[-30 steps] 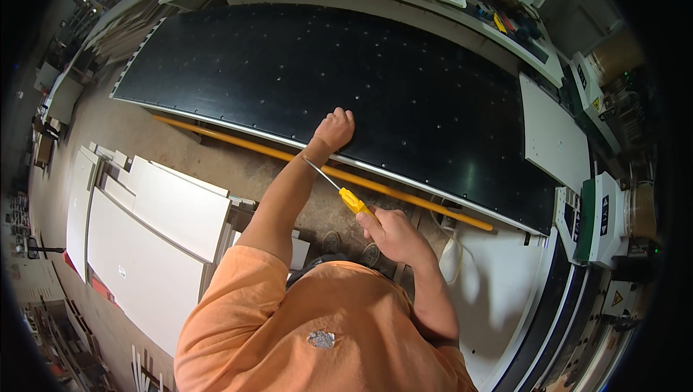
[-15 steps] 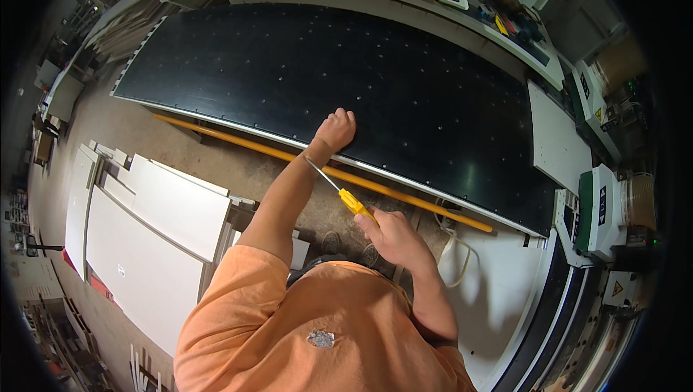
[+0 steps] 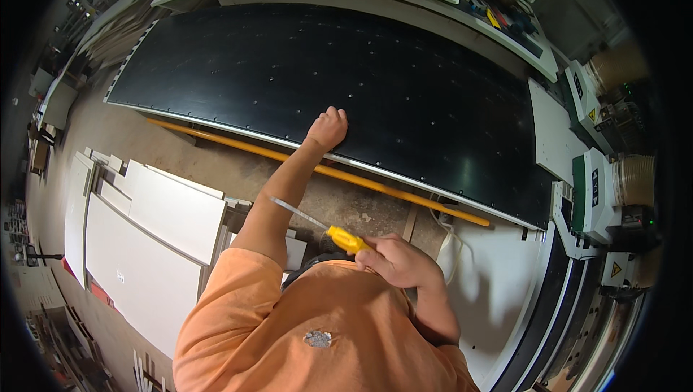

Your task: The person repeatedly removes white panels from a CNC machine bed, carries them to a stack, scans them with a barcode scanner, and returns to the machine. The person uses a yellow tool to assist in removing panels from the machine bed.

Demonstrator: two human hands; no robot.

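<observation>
A screwdriver (image 3: 345,239) with a yellow handle is gripped in my right hand (image 3: 401,259), close in front of my orange shirt. Its slim metal shaft points up and to the left, the tip overlapping my left forearm in the view. My left hand (image 3: 328,128) reaches forward to the near edge of a long black tabletop (image 3: 238,67) dotted with small round fittings. Its fingers are curled closed against the surface, and whatever may be inside them is hidden.
A yellow bar (image 3: 346,174) runs below the table's near edge. White panels (image 3: 144,247) are stacked at the left. Green-and-white machine units (image 3: 598,197) stand at the right, and a cluttered bench (image 3: 498,31) lies behind the table. A pale cable (image 3: 453,247) hangs near the right front.
My right hand has drawn the screwdriver down toward my body, and its shaft now slants more to the left. My left hand remains closed at the table edge.
</observation>
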